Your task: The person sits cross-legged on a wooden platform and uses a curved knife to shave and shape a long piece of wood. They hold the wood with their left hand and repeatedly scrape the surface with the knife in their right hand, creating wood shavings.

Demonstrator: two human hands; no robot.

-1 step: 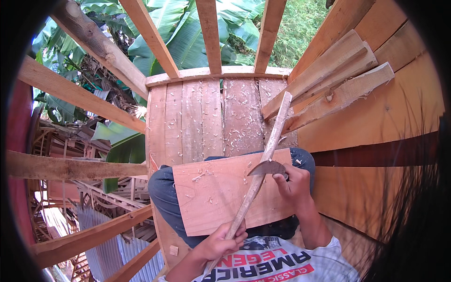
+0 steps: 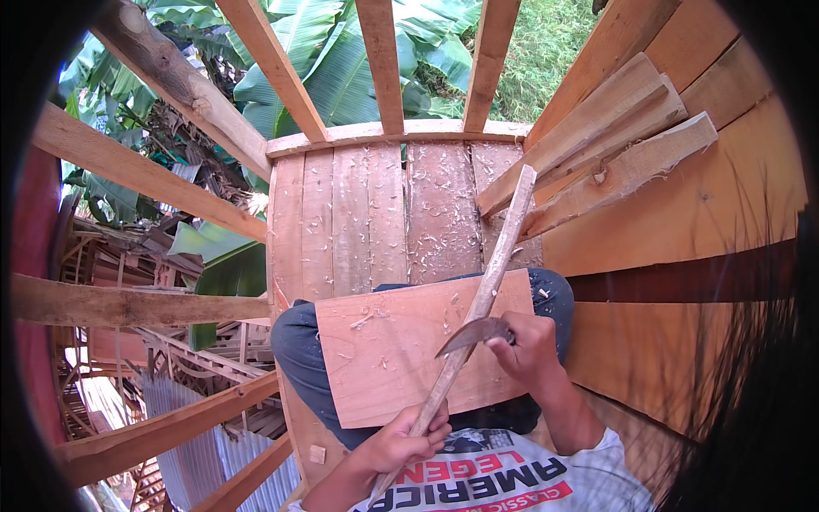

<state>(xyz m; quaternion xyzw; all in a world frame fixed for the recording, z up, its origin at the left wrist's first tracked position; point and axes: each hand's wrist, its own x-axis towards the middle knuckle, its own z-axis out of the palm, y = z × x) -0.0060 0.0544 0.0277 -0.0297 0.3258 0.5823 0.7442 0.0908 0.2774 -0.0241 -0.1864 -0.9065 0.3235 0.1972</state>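
A long, narrow wooden stick [image 2: 503, 243] slants from near my shirt up to the far right. Wrapped round its near end is my left hand [image 2: 408, 439]. My right hand [image 2: 531, 346] grips a short knife with a dark curved blade [image 2: 467, 335]; its handle is mostly hidden in the fist. That blade lies across the stick at about its middle, its tip pointing left. Under both, a flat wooden board [image 2: 375, 358] rests on my crossed legs, with a few curled shavings on it.
Plank flooring [image 2: 350, 213] ahead is strewn with shavings. Rough wooden pieces [image 2: 623, 171] lean against the plank wall [image 2: 682, 222] at the right. Wooden railing bars [image 2: 145, 303] enclose the left and far sides, with banana leaves [image 2: 316, 81] beyond. A small wood block [image 2: 317, 454] lies at lower left.
My right hand and the knife have slid a short way down the stick, toward me. The stick's far end has shifted slightly right; my left hand keeps its place.
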